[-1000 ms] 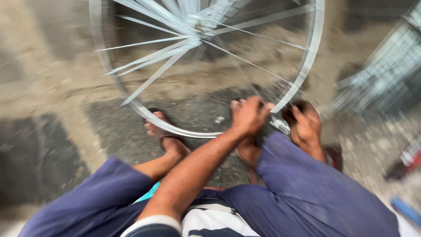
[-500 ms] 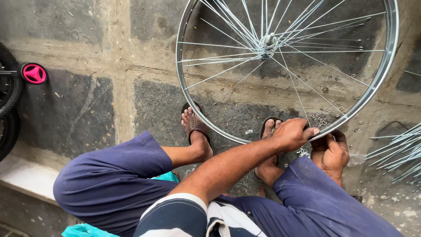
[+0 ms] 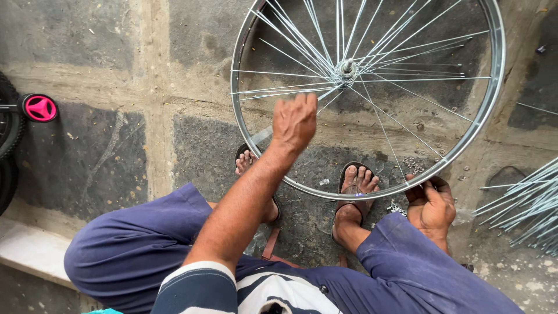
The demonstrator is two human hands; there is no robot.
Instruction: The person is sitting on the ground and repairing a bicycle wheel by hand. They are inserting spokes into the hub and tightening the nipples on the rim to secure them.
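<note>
- Stone paving [image 3: 116, 151], grey and laid in large blocks with pale joints, forms the work surface; the person sits low over it with both sandalled feet set forward.
- Bicycle wheel [image 3: 494, 99]: a bare silver rim with no tyre, standing close to upright in front of the knees. Its lowest arc passes just above the toes of both feet. The hub [image 3: 347, 68] lies above and slightly to the right of the raised hand, with thin spokes running out from it to the rim.
- Left hand [image 3: 295, 121]: raised inside the circle of the rim, fingers loosely curved and pointing up toward the hub. It appears to close on nothing; whether a fingertip touches a spoke cannot be told from this view.
- Right hand [image 3: 431, 203]: low at the bottom right of the rim, fingers curled at or around the rim edge. Contact looks likely, but the fingertips are hidden behind the palm, so the grip cannot be confirmed.
- Governing relation: the hub sits near the left hand, up and to the right along the line of the nearest spokes; the left hand is the nearer of the two, the right hand being well apart from the hub at the rim.
- Obstructions: crossing spokes lie between the left hand and the hub.
- Surroundings: small metal fittings [image 3: 415, 166] scattered on the paving beside the right hand; a bundle of loose spokes [image 3: 523, 203] at the right edge; a black tyre [image 3: 7, 139] and a pink round part [image 3: 39, 108] at the left edge.
</note>
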